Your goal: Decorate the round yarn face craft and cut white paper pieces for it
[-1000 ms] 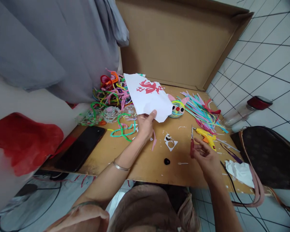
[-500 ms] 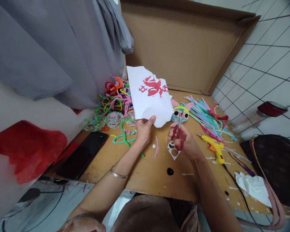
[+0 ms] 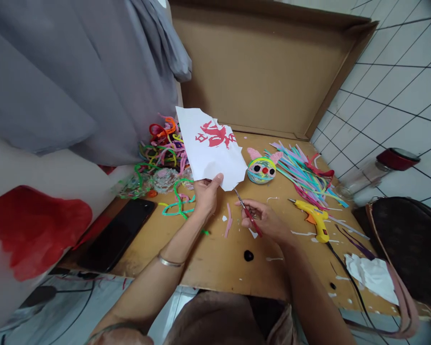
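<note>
Between thumb and fingers, my left hand (image 3: 206, 194) pinches the lower edge of a white sheet of paper (image 3: 204, 160) printed with a red pattern. The sheet is held up above the table, and its right edge is cut unevenly. My right hand (image 3: 264, 220) grips red-handled scissors (image 3: 249, 215), whose blades point up and left toward the paper's lower corner. I cannot tell if the tips touch it. Just beyond stands a small round animal head (image 3: 261, 170) with pink ears, black-and-white eyes and a red nose. A pink strip (image 3: 228, 220) lies between my hands.
Coloured pipe cleaners (image 3: 165, 148) heap at the left, and more (image 3: 301, 167) lie at the right. A black phone (image 3: 118, 235) rests near the left edge. At the right are a yellow glue gun (image 3: 316, 218), a crumpled tissue (image 3: 371, 278), a glass bottle (image 3: 375, 175) and a dark bag (image 3: 409, 244).
My right hand has lowered and turned the scissors toward the paper's lower corner, uncovering the animal head. The paper has shifted left and tilted slightly, still in my left hand.
</note>
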